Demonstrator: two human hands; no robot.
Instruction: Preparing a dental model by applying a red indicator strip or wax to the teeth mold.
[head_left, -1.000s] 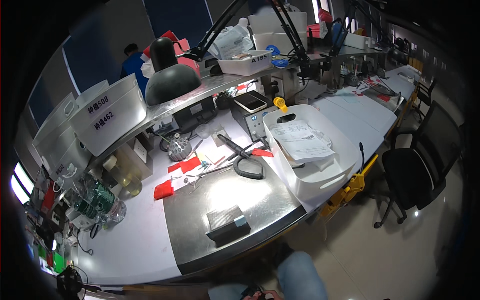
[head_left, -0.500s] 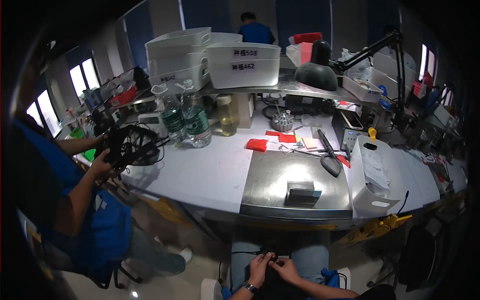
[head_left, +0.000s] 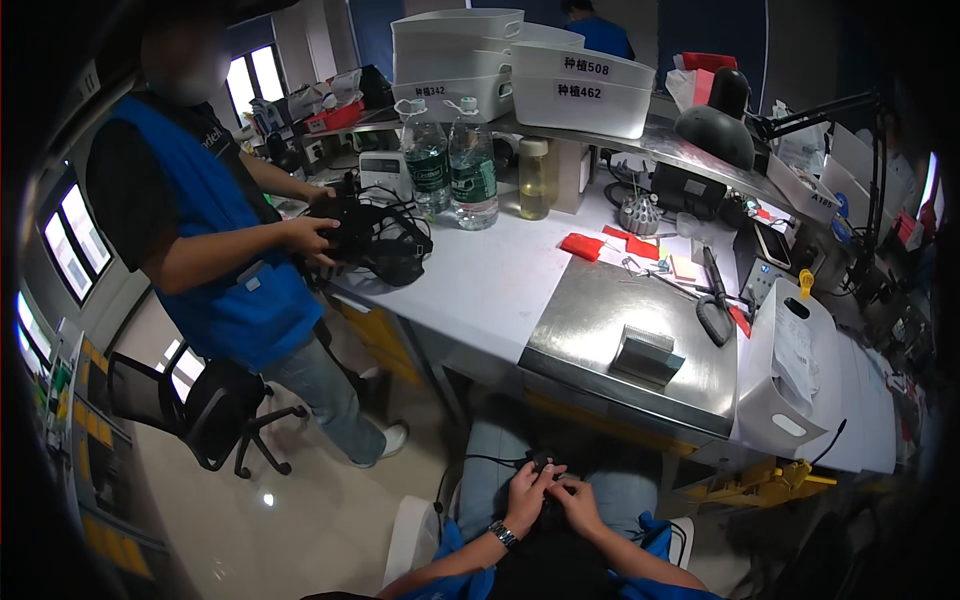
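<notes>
Over my lap, my left hand (head_left: 527,498) is closed around a small black object (head_left: 542,461) with a thin black cable running off to the left. Its exact kind is too small to make out. My right hand (head_left: 576,504) is right beside the left, its fingers curled and pinched together at the left fingertips. What they grip, if anything, is hidden. In front of me on the workbench, a grey ribbed metal block (head_left: 647,357) rests on a steel plate (head_left: 570,310), apart from both hands.
To the left stands a person in a blue vest (head_left: 225,300), holding a black strapped headset with cables (head_left: 380,238). Two large water bottles (head_left: 473,180) stand near white bins (head_left: 580,90). On the right are a white bin (head_left: 790,350) and a black desk lamp (head_left: 715,135).
The view has turned left, so the bench sits further right and more of the person shows. My hands stay together over my lap; the black object shows more clearly above the left fingers.
</notes>
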